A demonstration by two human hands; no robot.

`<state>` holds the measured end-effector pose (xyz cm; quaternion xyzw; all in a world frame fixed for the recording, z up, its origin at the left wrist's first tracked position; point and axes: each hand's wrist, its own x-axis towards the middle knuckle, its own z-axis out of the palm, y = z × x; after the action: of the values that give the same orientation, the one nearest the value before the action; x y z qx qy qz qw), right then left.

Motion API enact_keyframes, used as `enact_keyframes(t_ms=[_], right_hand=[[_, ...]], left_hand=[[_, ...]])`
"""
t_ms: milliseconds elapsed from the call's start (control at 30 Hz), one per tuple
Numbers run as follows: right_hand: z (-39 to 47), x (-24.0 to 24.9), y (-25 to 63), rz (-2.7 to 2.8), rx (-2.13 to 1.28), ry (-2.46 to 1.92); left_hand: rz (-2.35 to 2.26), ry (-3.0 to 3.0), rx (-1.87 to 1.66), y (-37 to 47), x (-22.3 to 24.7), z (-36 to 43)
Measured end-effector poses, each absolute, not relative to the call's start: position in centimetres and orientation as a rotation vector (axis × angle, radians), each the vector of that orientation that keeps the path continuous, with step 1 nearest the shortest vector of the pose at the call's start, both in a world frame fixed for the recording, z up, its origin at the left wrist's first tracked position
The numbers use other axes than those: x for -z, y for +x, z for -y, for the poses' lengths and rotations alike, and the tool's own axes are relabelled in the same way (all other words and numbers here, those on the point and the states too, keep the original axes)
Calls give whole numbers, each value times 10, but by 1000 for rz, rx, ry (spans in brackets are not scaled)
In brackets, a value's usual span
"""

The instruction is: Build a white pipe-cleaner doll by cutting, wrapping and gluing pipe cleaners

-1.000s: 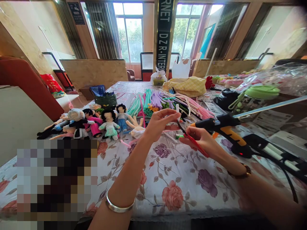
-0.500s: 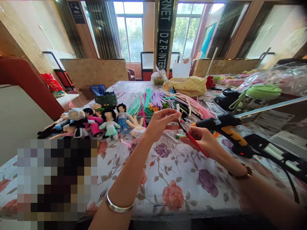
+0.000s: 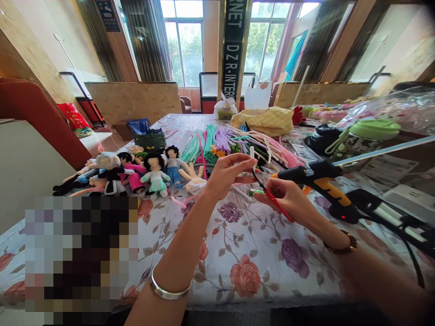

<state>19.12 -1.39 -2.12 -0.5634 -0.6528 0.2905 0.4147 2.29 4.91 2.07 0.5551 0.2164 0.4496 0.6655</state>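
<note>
My left hand [image 3: 227,175] is raised over the table, its thumb and fingers pinched on a short white stick-like piece [image 3: 252,152] that stands upright. My right hand [image 3: 285,197] grips a slim red tool [image 3: 280,209], which lies slanted in the fingers. From it a dark thin curved part [image 3: 258,179] runs up to the white piece at my left fingertips. Whether that part is the tool's tip or a separate strip, I cannot tell. Just beyond both hands lie bundles of fuzzy craft stems [image 3: 222,140] in green, purple and pink.
Several small fuzzy dolls [image 3: 155,176] sit at the left. A black and orange glue gun [image 3: 335,194] with a lit red light stands close to my right hand. A green-lidded jar [image 3: 374,130] and a yellow checked pouch [image 3: 263,121] are farther back. The floral tablecloth [image 3: 234,244] lies beneath.
Almost nothing differs. The red tool and my right fingers have shifted very slightly to the left; my left hand keeps its place with the white piece.
</note>
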Motion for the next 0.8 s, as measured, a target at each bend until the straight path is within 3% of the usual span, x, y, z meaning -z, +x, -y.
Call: enact_keyframes(t_ms=[800], right_hand=[[14, 19, 189, 1615, -826, -1401]], left_hand=[[-523, 1254, -1025, 24, -20, -50]])
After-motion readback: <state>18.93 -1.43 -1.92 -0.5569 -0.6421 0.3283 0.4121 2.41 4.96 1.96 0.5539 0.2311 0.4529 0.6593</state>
